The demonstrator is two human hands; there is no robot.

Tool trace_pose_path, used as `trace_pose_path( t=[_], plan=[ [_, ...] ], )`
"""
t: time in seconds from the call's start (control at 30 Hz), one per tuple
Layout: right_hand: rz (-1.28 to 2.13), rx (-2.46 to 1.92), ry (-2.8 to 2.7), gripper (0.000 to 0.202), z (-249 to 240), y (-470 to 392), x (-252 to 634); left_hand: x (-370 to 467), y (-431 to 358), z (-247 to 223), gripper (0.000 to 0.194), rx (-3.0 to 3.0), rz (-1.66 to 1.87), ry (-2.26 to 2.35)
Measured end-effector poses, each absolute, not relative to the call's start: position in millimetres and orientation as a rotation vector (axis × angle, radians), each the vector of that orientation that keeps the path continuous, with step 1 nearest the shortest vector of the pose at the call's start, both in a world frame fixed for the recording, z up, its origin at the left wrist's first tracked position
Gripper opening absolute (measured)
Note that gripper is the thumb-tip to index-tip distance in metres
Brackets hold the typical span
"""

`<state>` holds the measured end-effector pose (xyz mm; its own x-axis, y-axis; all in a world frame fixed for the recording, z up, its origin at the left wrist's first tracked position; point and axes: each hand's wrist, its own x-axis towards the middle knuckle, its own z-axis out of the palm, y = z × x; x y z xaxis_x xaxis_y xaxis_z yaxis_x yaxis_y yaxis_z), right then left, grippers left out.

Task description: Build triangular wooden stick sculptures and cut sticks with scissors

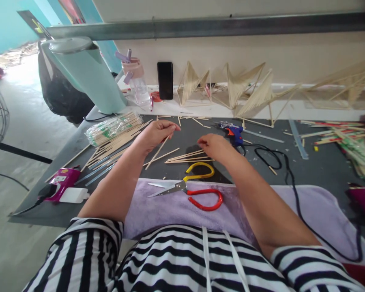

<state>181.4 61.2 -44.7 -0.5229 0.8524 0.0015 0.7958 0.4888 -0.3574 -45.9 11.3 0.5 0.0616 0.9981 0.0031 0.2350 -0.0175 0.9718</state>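
My left hand is closed, its thumb and fingertips pinching a thin wooden stick that slants down toward me. Another loose stick lies crossed beneath it on the dark tabletop. My right hand has its fingers curled together in a pinch; whatever may be between them is too small to make out. Below that hand lies a small bunch of wooden sticks. Scissors with one yellow and one red handle rest spread apart on a lilac cloth, between my forearms.
A blue glue gun with a black cord is beyond my right hand. Stick frames stand along the wall. At left are a packet of sticks, a mint jug, a bottle and a pink power socket.
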Motion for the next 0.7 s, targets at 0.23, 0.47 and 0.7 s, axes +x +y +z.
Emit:
trace_pose_path(
  t=[0.23,0.47,0.7],
  plan=[
    [0.382,-1.613,-2.801,0.021,-57,71,191,-39,15,-13,0.020,1.366,1.059,1.351],
    [0.438,-1.517,-2.846,0.017,-48,73,196,-37,16,-12,0.021,1.249,1.143,1.308],
    [0.378,-1.335,-2.829,0.019,-29,66,200,-39,19,-16,0.020,1.202,1.159,1.306]
  ],
)
